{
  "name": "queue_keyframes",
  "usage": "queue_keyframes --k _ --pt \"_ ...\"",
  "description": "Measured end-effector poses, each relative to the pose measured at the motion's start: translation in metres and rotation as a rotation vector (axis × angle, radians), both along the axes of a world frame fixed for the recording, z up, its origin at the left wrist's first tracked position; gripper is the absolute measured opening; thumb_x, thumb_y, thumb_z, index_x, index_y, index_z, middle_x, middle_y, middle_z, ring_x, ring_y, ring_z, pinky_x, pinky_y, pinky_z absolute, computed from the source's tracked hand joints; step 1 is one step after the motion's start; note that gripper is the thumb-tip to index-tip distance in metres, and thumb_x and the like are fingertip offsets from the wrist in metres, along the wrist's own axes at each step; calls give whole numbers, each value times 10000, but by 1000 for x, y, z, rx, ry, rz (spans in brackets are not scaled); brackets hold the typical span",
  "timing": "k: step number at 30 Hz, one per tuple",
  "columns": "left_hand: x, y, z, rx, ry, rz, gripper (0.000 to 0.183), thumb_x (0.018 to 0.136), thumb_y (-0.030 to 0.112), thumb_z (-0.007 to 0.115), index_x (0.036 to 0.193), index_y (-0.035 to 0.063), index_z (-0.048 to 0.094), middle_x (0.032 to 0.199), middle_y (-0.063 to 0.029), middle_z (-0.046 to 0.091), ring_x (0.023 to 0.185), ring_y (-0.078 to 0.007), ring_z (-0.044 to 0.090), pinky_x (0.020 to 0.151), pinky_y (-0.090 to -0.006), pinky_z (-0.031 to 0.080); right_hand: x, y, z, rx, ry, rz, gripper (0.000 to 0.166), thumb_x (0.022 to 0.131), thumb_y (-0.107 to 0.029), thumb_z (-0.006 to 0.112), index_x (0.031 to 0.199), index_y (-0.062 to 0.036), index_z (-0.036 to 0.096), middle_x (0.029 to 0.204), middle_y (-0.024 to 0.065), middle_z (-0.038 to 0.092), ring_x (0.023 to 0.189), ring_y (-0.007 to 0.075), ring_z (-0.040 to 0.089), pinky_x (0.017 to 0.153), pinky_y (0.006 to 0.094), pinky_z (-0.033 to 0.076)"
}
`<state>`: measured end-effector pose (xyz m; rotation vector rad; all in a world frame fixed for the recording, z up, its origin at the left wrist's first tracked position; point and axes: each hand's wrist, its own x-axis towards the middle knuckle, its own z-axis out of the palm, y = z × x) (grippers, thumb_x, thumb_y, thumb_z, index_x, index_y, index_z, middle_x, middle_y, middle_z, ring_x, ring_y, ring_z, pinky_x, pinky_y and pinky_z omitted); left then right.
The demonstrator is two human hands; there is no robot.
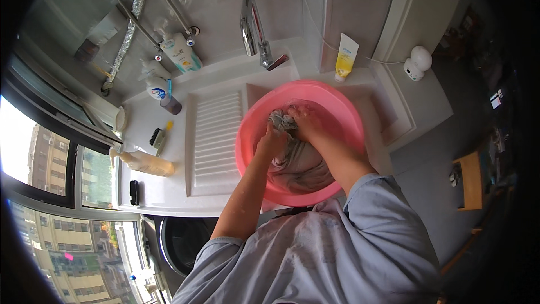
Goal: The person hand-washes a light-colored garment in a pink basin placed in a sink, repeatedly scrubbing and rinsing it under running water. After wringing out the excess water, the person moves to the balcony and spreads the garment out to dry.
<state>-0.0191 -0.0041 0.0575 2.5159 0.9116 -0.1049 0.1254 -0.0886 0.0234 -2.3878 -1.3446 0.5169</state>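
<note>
A pink plastic basin rests in the laundry sink below the tap. Inside it a wet greyish cloth lies bunched, its lower part spread in the water. My left hand grips the cloth on its left side. Opposite, my right hand closes around the cloth's bunched upper part, with the fingers partly hidden by folds and water. Both hands are close together within the rim.
A ribbed washboard adjoins the basin's left side. A chrome faucet stands behind. Around them are a pump bottle of yellowish liquid, a scrub brush, a Pantene bottle, a purple cup and a yellow-white tube.
</note>
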Motion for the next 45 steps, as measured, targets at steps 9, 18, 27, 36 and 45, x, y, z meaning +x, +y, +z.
queue_keyframes --k 9,18,27,36,45 --pt "4 19 -42 -315 -538 384 361 852 365 529 1060 85 623 1056 -168 611 1053 -320 552 917 -396 438 -5 -2 20 -50 -16 -260 708 743 -180 631 1385 -99 346 1438 232 262 1222 427 405 1009 518 337" --pt "-4 41 -30 -2029 -1155 90 547 910 576 414 1065 86 605 943 -72 635 880 -220 604 803 -355 487 -90 -11 121 579 181 93 317 769 -301 676 908 -19 636 818 184 648 793 349 629 694 439 482" --pt "-22 11 9 -1620 -1199 127 438 928 433 451 1127 59 560 1078 -73 592 952 -224 568 833 -380 471 -116 -9 110 677 -146 235 344 707 -344 728 897 -78 619 865 94 587 790 290 616 657 427 494" --pt "-4 11 -5 -1314 -766 535 398 941 328 453 1236 66 510 1157 -77 579 1020 -209 582 889 -344 466 0 21 41 249 72 -55 344 784 -295 607 1038 -64 632 1078 140 626 993 347 582 803 438 485" --pt "0 14 -60 -299 -443 345 660 879 316 582 1380 -6 300 1286 -235 476 1241 -357 417 1026 -414 347 -16 -20 44 -288 -312 401 746 771 -471 591 1394 -142 343 1470 138 255 1295 401 327 1050 523 280"
